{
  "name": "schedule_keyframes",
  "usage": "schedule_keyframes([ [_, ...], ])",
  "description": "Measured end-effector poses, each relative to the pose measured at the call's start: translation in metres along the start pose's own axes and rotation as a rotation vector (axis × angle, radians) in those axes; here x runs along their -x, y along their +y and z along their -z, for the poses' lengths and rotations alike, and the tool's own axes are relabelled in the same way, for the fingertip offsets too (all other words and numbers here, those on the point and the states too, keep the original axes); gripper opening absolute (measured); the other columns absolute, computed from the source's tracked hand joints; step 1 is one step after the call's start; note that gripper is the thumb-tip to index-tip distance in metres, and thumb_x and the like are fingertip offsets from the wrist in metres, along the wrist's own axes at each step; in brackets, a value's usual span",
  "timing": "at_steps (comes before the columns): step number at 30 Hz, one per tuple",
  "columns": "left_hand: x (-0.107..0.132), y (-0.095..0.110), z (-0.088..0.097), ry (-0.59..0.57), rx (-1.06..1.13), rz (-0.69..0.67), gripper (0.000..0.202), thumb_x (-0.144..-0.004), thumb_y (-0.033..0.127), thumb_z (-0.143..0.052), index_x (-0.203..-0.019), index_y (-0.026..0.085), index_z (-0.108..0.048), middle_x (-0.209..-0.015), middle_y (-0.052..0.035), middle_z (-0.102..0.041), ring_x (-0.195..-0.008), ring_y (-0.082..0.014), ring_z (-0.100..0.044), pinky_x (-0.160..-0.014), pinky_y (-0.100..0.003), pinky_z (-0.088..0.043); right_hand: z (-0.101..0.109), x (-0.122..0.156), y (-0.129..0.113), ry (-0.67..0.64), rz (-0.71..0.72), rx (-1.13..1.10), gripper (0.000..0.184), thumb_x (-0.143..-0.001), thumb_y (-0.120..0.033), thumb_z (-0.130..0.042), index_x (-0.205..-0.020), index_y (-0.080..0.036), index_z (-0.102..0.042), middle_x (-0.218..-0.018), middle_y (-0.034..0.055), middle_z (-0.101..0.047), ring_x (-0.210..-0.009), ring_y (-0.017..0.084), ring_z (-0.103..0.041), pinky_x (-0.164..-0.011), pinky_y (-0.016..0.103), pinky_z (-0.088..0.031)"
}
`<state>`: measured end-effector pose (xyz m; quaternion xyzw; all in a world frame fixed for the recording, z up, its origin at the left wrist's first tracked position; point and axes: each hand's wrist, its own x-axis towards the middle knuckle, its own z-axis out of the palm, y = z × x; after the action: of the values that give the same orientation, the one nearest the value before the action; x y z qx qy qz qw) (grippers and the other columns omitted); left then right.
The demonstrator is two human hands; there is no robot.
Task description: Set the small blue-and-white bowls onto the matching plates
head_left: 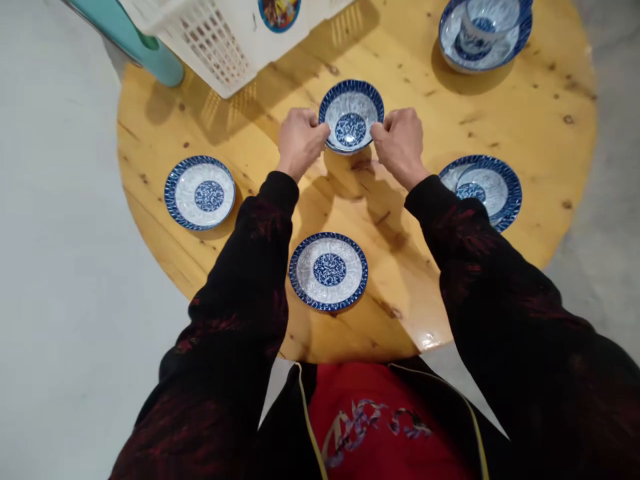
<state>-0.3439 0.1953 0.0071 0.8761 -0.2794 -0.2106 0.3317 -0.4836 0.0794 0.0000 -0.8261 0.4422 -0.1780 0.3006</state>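
Observation:
Between my two hands is a blue-and-white patterned bowl (351,110), held by its rim above the wooden table. My left hand (303,139) pinches the rim on the left side, fingers closed. On the opposite side, my right hand (400,141) grips the rim in the same way. Nearer to me lies a matching plate (329,271). Another plate (200,193) rests to the left. Right of my right wrist, a third plate (511,190) carries a small bowl (487,187), partly covered by my sleeve.
The round wooden table (545,133) has a white perforated basket (210,50) at its far left. A teal object (167,67) stands beside the basket. At the far right, a large bowl (450,50) contains smaller stacked bowls (477,33).

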Motion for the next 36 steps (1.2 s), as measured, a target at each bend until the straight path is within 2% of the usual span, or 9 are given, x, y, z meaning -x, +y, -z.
schedule_keyframes([
  [4,0.046,0.007,0.026,-0.134,0.039,-0.13,0.021,-0.078,0.024,-0.05,-0.058,0.02,-0.045,-0.056,0.0016,-0.052,-0.056,-0.0101,-0.046,-0.058,-0.026,-0.037,0.027,0.042,-0.006,0.041,0.035,-0.029,0.035,-0.078,-0.02,-0.055,-0.052,-0.025,-0.033,-0.053,-0.0026,-0.031,-0.057,0.013,-0.037,-0.062,0.031,-0.037],
  [7,0.089,0.004,0.048,-0.283,0.059,-0.222,0.026,-0.079,0.023,-0.048,-0.054,0.019,-0.042,-0.051,0.0015,-0.047,-0.049,-0.0085,-0.042,-0.052,-0.025,-0.031,0.04,0.094,-0.008,0.045,0.06,-0.049,0.039,-0.079,-0.017,-0.056,-0.051,-0.023,-0.029,-0.052,-0.0046,-0.025,-0.053,0.01,-0.03,-0.058,0.029,-0.033],
  [9,0.113,-0.007,0.059,-0.393,0.043,-0.264,0.027,-0.079,0.024,-0.048,-0.053,0.018,-0.043,-0.048,0.0017,-0.045,-0.047,-0.0081,-0.04,-0.05,-0.025,-0.029,0.042,0.136,-0.008,0.034,0.047,-0.078,0.039,-0.081,-0.02,-0.056,-0.052,-0.022,-0.03,-0.052,-0.0051,-0.025,-0.052,0.01,-0.031,-0.056,0.027,-0.032],
  [14,0.147,-0.049,0.07,-0.613,-0.074,-0.364,0.028,-0.078,0.028,-0.048,-0.052,0.018,-0.048,-0.048,-0.0004,-0.049,-0.052,-0.0111,-0.042,-0.053,-0.027,-0.03,0.024,0.237,-0.014,-0.011,-0.181,-0.184,0.039,-0.086,-0.036,-0.054,-0.054,-0.022,-0.037,-0.048,-0.0044,-0.036,-0.049,0.01,-0.036,-0.048,0.024,-0.031],
  [18,0.157,-0.075,0.07,-0.724,-0.164,-0.435,0.027,-0.077,0.028,-0.048,-0.052,0.019,-0.049,-0.051,-0.0029,-0.055,-0.055,-0.0139,-0.046,-0.057,-0.029,-0.031,-0.001,0.289,-0.024,0.002,-0.339,-0.212,0.039,-0.086,-0.039,-0.052,-0.054,-0.023,-0.037,-0.046,-0.0035,-0.041,-0.046,0.011,-0.04,-0.046,0.024,-0.032],
  [24,0.158,-0.093,0.062,-0.77,-0.198,-0.518,0.03,-0.079,0.027,-0.05,-0.051,0.02,-0.047,-0.05,-0.0028,-0.055,-0.054,-0.0148,-0.045,-0.058,-0.03,-0.03,-0.022,0.318,-0.034,0.087,-0.454,-0.251,0.037,-0.085,-0.037,-0.053,-0.054,-0.023,-0.038,-0.044,-0.0052,-0.04,-0.041,0.011,-0.043,-0.046,0.024,-0.036],
  [30,0.16,-0.102,0.054,-0.782,-0.215,-0.546,0.028,-0.08,0.027,-0.049,-0.053,0.019,-0.051,-0.052,-0.0034,-0.058,-0.054,-0.0152,-0.046,-0.059,-0.03,-0.031,-0.027,0.328,-0.035,0.091,-0.481,-0.246,0.037,-0.085,-0.037,-0.053,-0.055,-0.023,-0.038,-0.044,-0.0056,-0.041,-0.04,0.01,-0.044,-0.045,0.024,-0.035],
  [36,0.158,-0.107,0.052,-0.813,-0.201,-0.563,0.029,-0.079,0.026,-0.05,-0.052,0.019,-0.049,-0.052,-0.0038,-0.058,-0.053,-0.0148,-0.045,-0.059,-0.03,-0.032,-0.035,0.334,-0.033,0.09,-0.513,-0.258,0.037,-0.086,-0.039,-0.052,-0.056,-0.023,-0.037,-0.045,-0.0054,-0.042,-0.041,0.01,-0.044,-0.046,0.023,-0.036],
])
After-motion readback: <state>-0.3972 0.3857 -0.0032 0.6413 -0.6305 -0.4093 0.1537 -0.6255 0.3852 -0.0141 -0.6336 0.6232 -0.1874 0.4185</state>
